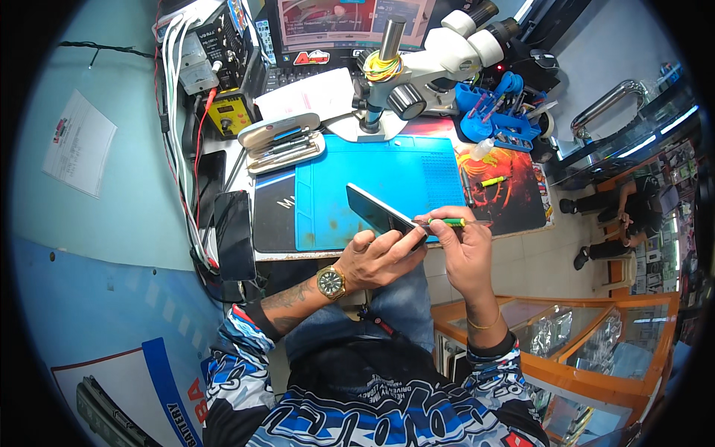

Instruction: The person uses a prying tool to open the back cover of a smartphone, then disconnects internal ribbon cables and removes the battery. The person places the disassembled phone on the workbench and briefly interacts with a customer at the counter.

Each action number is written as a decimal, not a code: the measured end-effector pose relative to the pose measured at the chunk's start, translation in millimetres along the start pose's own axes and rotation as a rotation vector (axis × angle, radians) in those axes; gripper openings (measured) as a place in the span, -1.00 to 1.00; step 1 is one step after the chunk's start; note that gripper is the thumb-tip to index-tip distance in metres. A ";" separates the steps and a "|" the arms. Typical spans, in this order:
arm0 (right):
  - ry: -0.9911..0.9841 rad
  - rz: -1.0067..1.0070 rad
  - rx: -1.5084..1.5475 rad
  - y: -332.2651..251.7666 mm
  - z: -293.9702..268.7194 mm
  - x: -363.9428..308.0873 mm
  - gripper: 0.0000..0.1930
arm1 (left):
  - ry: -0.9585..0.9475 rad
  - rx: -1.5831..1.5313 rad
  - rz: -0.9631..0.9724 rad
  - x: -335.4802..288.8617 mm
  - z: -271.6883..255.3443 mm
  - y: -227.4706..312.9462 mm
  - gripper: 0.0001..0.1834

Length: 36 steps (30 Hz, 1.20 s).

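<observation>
My left hand [381, 261] is closed around a dark smartphone [375, 211] with a pale edge, held tilted above the near edge of the blue work mat [372, 167]. In my right hand [469, 257] is a small screwdriver [451, 222] with a green and yellow handle, pinched between thumb and fingers. Its front end meets the phone's lower right corner, beside my left fingertips; the very tip is hidden. Behind the phone, an open beige tool case [287, 149] with several slim tools rests across the mat's far left corner.
A microscope [406, 89] stands behind the mat, before a monitor [350, 26]. A blue tool holder [495, 112] is at back right. Left are a yellow and black bench unit [227, 115], cables, and another dark phone [234, 235]. A person [625, 212] sits farther right, beyond a glass display case [566, 335].
</observation>
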State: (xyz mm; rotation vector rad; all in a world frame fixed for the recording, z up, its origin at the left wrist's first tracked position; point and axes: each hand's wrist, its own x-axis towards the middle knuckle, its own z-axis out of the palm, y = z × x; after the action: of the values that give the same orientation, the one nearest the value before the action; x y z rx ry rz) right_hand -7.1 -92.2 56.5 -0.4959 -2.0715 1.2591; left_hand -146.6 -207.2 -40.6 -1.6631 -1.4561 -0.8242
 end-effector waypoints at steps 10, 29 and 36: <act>-0.048 -0.092 -0.231 1.5 2.4 -1.0 -0.85 | -0.017 -0.024 0.002 -4.1 3.2 4.7 -0.76; -0.030 -0.005 -0.158 3.7 7.5 2.5 -0.86 | -0.023 0.004 0.062 -5.1 7.2 6.0 -0.84; -0.032 0.048 -0.090 6.7 10.5 6.2 -0.85 | -0.059 -0.035 0.078 -1.7 3.2 4.0 -0.83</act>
State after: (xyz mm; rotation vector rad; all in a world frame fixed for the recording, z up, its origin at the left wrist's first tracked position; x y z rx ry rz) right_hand -19.0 -92.0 49.3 -0.5723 -2.1626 1.2118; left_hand -142.9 -205.5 -44.2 -1.7721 -1.4140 -0.7673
